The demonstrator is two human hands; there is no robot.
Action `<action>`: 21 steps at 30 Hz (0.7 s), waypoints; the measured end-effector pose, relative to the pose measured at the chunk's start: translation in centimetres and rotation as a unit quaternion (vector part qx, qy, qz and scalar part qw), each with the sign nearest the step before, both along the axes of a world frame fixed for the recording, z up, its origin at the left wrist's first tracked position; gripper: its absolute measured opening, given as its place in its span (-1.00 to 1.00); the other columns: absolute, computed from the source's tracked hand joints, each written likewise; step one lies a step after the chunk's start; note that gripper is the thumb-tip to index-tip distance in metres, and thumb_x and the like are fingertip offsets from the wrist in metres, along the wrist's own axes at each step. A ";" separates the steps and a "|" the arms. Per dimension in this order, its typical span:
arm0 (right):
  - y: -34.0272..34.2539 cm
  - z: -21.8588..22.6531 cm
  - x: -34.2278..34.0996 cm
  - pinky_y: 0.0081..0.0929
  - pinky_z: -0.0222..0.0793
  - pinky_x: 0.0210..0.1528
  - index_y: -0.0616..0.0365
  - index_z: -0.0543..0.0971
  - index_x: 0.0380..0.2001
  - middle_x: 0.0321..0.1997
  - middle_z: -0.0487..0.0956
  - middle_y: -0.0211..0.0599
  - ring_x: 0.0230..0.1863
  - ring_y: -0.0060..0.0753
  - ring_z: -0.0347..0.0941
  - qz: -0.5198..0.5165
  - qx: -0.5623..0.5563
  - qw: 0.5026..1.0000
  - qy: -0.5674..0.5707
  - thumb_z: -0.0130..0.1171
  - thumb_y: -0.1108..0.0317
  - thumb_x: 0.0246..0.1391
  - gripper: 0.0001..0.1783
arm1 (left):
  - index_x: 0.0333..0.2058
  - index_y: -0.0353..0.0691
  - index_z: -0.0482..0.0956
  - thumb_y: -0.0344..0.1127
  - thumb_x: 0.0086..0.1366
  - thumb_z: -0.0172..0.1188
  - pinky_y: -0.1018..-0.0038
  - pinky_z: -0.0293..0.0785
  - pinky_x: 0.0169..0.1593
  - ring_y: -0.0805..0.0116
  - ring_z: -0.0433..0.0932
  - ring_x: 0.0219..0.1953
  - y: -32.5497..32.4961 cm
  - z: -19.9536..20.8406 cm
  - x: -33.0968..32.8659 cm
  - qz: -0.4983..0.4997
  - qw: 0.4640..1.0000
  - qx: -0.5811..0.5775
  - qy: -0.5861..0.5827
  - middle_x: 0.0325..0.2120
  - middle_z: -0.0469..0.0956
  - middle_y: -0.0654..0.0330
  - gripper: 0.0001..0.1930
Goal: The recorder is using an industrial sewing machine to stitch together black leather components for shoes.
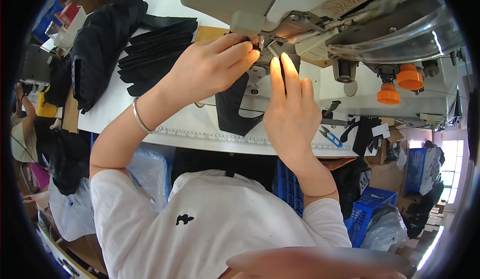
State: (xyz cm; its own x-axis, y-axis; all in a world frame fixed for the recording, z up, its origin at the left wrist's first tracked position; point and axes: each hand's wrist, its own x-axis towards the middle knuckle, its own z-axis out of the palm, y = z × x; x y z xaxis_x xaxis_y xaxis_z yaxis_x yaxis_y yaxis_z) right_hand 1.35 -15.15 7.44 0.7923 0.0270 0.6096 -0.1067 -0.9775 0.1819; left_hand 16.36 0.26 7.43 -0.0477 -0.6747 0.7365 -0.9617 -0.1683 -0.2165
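Observation:
A sewing machine (227, 4) reaches over the white table, its needle area lit by a warm lamp. My left hand (210, 66) is closed beside the needle, thumb and fingers pinched on the edge of a black fabric piece (231, 110). That piece bends down from the needle area toward the ruler strip along the table's front. Just right of the needle, my right hand (292, 111) has two fingers stretched forward on the bed, the others partly bent. Its fingertips rest by the dark cloth near the presser foot. My fingers hide part of the stitching spot.
Stacked black fabric pieces (155, 54) and a bulky black cloth bundle (107, 44) lie at the left. Blue thread snips (331, 136) rest near the right front edge. Orange knobs (410, 76) hang from the machine. A blue crate (367, 209) stands below right.

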 end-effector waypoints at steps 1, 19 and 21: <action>0.0 0.0 0.1 -0.59 0.41 -0.52 0.26 0.61 0.03 0.07 0.58 -0.27 -0.32 -0.38 0.36 0.010 -0.015 1.000 -0.009 0.26 0.57 -0.18 -0.44 | -0.11 -0.31 0.67 -0.49 0.02 0.30 0.45 0.68 -0.19 0.24 0.67 -0.15 0.1 0.1 0.1 0.002 1.000 -0.001 0.002 -0.11 0.61 0.15 -0.63; -0.7 0.6 1.1 -0.52 0.46 -0.44 0.15 0.65 0.00 0.01 0.59 -0.40 -0.30 -0.39 0.46 0.010 0.001 1.000 -0.029 0.27 0.50 -0.10 -0.52 | -0.15 -0.22 0.63 -0.46 0.10 0.26 0.45 0.65 -0.24 0.33 0.64 -0.13 -0.4 -0.3 0.6 0.007 0.999 -0.012 0.051 -0.20 0.56 0.29 -0.71; -1.0 0.5 1.1 -0.48 0.50 -0.37 0.09 0.66 0.01 0.05 0.60 -0.46 -0.26 -0.37 0.48 0.008 0.024 0.999 -0.029 0.24 0.55 -0.12 -0.49 | -0.15 -0.23 0.63 -0.45 0.12 0.26 0.45 0.66 -0.22 0.33 0.64 -0.09 -0.3 -0.1 0.3 0.018 0.998 -0.002 0.063 -0.18 0.57 0.28 -0.73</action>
